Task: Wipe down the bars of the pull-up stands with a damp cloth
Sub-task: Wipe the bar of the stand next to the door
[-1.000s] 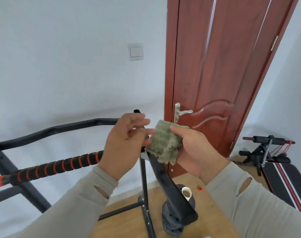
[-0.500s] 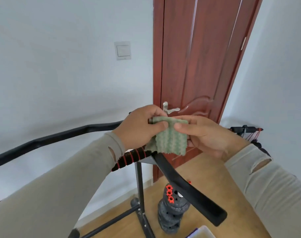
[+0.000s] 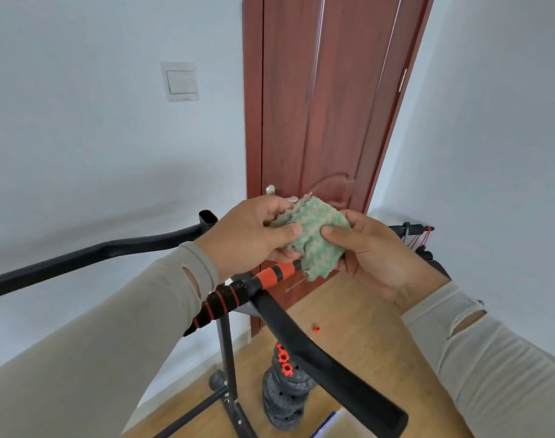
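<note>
I hold a green textured cloth (image 3: 314, 235) in front of me with both hands, just above the stand. My left hand (image 3: 247, 235) pinches its left edge between thumb and fingers. My right hand (image 3: 371, 251) pinches its right side, thumb on top. Below the cloth runs the pull-up stand's black foam grip with red rings (image 3: 219, 303), ending in an orange collar (image 3: 271, 275). A black bar (image 3: 320, 358) angles down to the right. Another black bar (image 3: 89, 257) curves off to the left along the wall.
A red-brown door (image 3: 326, 105) with a metal handle stands behind the cloth. A stack of black weight plates (image 3: 285, 396) with orange nuts sits on the wooden floor beside the stand's upright (image 3: 227, 352). A bench's end (image 3: 412, 232) shows at right.
The cloth has been bunched and turned between both hands, rising slightly. The orange collar at the end of the grip has come into sight beneath it.
</note>
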The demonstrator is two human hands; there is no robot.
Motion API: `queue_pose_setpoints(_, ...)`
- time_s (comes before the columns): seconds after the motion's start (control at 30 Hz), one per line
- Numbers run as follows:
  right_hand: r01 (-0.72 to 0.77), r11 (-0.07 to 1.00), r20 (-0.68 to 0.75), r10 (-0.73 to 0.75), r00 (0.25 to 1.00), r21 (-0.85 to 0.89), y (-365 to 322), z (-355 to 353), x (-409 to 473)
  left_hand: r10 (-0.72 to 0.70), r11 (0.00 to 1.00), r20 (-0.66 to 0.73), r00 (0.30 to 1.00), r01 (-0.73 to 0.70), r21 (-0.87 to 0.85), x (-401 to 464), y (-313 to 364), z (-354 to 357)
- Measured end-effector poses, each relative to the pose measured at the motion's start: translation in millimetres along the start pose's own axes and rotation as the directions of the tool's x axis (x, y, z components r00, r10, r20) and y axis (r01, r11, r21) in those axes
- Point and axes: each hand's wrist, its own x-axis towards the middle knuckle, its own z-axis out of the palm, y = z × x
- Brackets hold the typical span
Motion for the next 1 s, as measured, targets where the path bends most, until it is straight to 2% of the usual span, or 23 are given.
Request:
queue_pose_setpoints(0.07, 0.021, 0.997, -0.119, -0.031, 0.992, -0.077, 0.7, -16.0, 7.7, 0.014, 0.981, -0.082, 0.996, 0.002, 0.196, 7.7, -11.3, -0.1)
queue_pose_setpoints(0.13, 0.008, 0.953, -0.280, -0.097, 0.955, -0.303, 5.8, -39.6, 17.3, 0.064, 0.898, -0.204, 0.977, 0.032, 0.438, 11.6, -29.7, -0.5)
queue_pose_setpoints(0.2, -0.019, 0.856, -0.353, -0.193, 0.915, -0.517, 12.2, -63.4, 28.1, 0.058, 0.784, -0.212, 0.976, 0.087, 0.615, 13.5, -46.2, 7.3)
queue_pose_setpoints(0.27, 0.000, 0.798, -0.353, -0.266, 0.897, -0.603, 19.9, -79.3, 39.1, 0.008, 0.677, -0.170, 0.985, 0.120, 0.726, 18.0, -60.2, 23.5)
queue_pose_setpoints(0.43, 0.116, 0.563, -0.152, -0.406, 0.901, -0.818, 51.0, -84.7, 61.0, 0.046, 0.337, -0.161, 0.986, 0.136, 0.932, 29.8, -86.1, 63.0)
queue_pose_setpoints(0.5, 0.226, 0.338, 0.032, -0.495, 0.868, -0.914, 59.3, -76.6, 65.2, 0.050, 0.279, -0.184, 0.982, 0.163, 0.946, 34.3, -91.4, 71.4)
queue_pose_setpoints(0.57, 0.347, 0.033, 0.291, -0.476, 0.830, -0.937, 72.4, -68.0, 68.3, 0.057, 0.222, -0.201, 0.978, 0.184, 0.958, 37.3, -95.0, 77.1)
queue_pose_setpoints(0.6, 0.381, -0.082, 0.380, -0.403, 0.832, -0.921, 81.1, -65.3, 69.1, 0.065, 0.200, -0.206, 0.976, 0.190, 0.961, 38.5, -96.6, 78.8)
queue_pose_setpoints(0.67, 0.362, -0.164, 0.394, -0.250, 0.884, -0.917, 95.2, -65.0, 67.9, 0.076, 0.187, -0.216, 0.973, 0.199, 0.962, 41.4, -100.8, 79.1)
queue_pose_setpoints(0.77, 0.359, -0.176, 0.387, -0.174, 0.905, -0.917, 96.5, -76.0, 68.0, 0.098, 0.203, -0.206, 0.974, 0.183, 0.962, 44.6, -109.9, 78.8)
queue_pose_setpoints(0.87, 0.409, -0.208, 0.450, -0.218, 0.866, -0.888, 89.6, -78.1, 71.1, 0.136, 0.223, -0.204, 0.969, 0.171, 0.960, 44.6, -117.7, 78.4)
queue_pose_setpoints(1.0, 0.448, -0.221, 0.488, -0.188, 0.852, -0.866, 89.2, -77.8, 78.0, 0.151, 0.254, -0.213, 0.965, 0.170, 0.952, 44.6, -120.3, 77.5)
